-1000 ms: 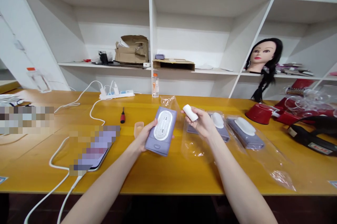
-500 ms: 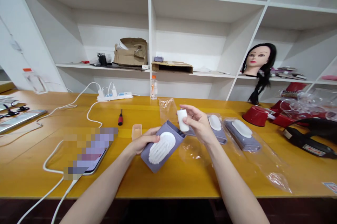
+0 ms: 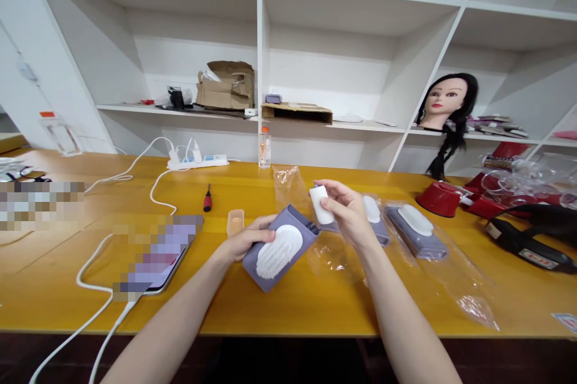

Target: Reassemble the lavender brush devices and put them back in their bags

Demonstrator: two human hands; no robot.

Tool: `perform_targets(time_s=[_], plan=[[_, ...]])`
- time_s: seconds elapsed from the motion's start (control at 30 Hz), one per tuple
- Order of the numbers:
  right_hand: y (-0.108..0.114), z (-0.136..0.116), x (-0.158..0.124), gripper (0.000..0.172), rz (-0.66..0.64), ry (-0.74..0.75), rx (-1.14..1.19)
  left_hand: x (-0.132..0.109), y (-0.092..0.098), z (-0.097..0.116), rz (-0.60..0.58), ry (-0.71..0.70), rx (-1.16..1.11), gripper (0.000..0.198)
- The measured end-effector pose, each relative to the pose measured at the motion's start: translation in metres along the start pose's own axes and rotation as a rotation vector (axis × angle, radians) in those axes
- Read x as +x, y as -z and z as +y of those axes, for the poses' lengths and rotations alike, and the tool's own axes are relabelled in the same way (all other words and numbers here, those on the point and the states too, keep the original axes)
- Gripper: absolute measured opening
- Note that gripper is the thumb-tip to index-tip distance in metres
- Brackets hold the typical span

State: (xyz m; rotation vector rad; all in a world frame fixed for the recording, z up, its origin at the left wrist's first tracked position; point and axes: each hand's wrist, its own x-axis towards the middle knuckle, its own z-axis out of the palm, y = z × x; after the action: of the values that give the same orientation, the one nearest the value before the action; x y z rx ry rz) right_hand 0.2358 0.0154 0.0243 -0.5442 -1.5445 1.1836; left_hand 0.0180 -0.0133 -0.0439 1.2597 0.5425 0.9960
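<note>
While pinching a white cylinder (image 3: 321,205) tilted between the fingertips, right hand (image 3: 347,213) raised just above the bench (image 3: 288,312); left hand (image 3: 247,238) curled over the edge of a purple case (image 3: 301,229), held near the bench's middle, long axis running lower left to upper right, white oval (image 3: 273,252) face up; that case unwrapped, two more cases (image 3: 417,234) lying on clear bags (image 3: 455,288) farther right

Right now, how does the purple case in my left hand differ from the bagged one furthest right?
The purple case in your left hand is out of its plastic; the rightmost bagged case is inside clear plastic. Yours is hand-held; that one lies on the table. Yours shows ribbed white; that one, smooth white. Both are purple and white.
</note>
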Motion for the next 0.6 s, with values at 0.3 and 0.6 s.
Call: perform_targets(time_s=[0.3, 0.6], plan=[[-0.012, 0.004, 0.001, 0.030, -0.117, -0.068, -0.063, -0.001, 0.000, 0.001, -0.019, 0.004, -0.005, 0.049], [-0.010, 0.000, -0.003, 0.031, -0.195, -0.022, -0.390, 0.000, 0.001, 0.001, -0.004, -0.008, -0.022, 0.040]])
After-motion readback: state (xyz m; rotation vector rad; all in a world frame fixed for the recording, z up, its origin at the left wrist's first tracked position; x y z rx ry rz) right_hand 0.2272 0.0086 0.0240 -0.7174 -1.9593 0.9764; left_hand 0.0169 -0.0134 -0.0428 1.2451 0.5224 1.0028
